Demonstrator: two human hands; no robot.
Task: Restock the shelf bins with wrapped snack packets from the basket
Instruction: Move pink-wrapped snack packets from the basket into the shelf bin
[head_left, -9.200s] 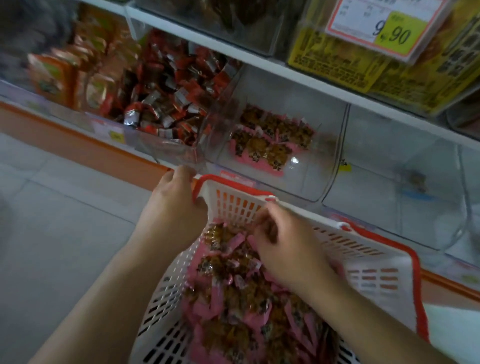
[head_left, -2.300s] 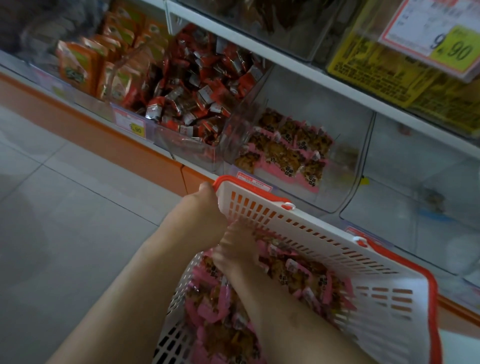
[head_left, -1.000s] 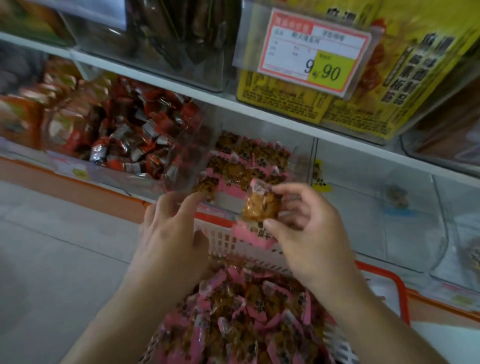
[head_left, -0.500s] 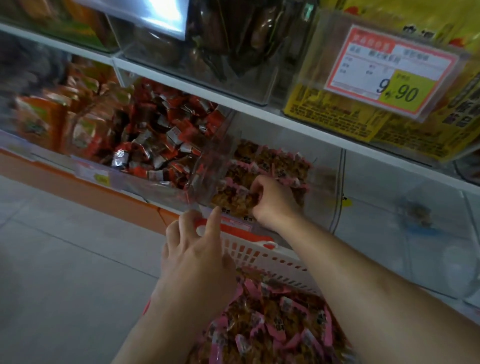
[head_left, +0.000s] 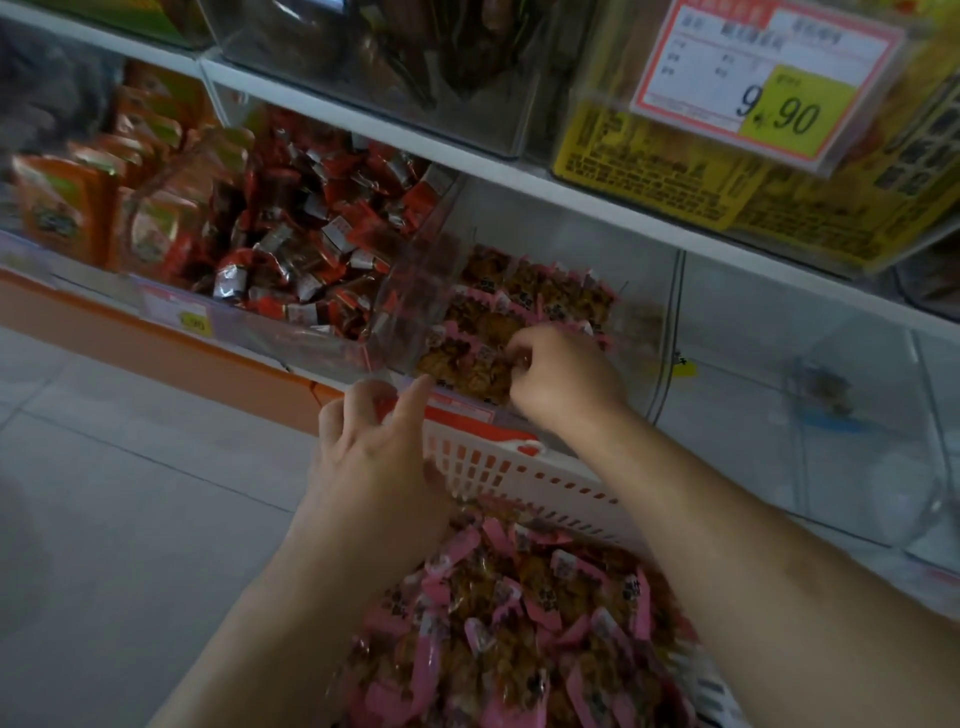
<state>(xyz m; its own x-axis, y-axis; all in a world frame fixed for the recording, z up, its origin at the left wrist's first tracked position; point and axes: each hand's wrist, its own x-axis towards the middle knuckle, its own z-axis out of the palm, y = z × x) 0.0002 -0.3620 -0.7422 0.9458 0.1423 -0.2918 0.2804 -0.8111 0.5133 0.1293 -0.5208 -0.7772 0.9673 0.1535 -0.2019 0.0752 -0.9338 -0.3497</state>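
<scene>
Over on the left, the orange packs (head_left: 57, 208) and the bin of red-and-silver sweets (head_left: 306, 239) sit just as they did moments ago, no part in this play.

Now the left hand (head_left: 374, 462): a second ago it was at the near corner of the basket (head_left: 524, 478), and there it remains, thumb side against the white slatted wall, fingers lifted and loosely spread above the red rim rather than wrapped round it. It looks to be bracing the basket against the shelf edge, grasping nothing firmly.

Centre stage, here is the change! A second back the right hand (head_left: 561, 374) was up in the air, pinching a single pink-wrapped packet above the basket. Now it is down inside the clear bin (head_left: 644, 312), fingers curled in among the pink-wrapped packets (head_left: 519, 306) lying there. Whether it has let go of that packet I cannot tell; the fingertips are buried in the pile.

What that means: one more packet is at its destination, and the bin is filling in rows from the back wall forward. I'd judge the job far from over, though, because the basket below holds a deep heap of pink packets (head_left: 524, 634).

To the right, the neighbouring clear bin (head_left: 810, 415) looks nearly bare, with the price tag (head_left: 769, 78) hanging above it.
</scene>
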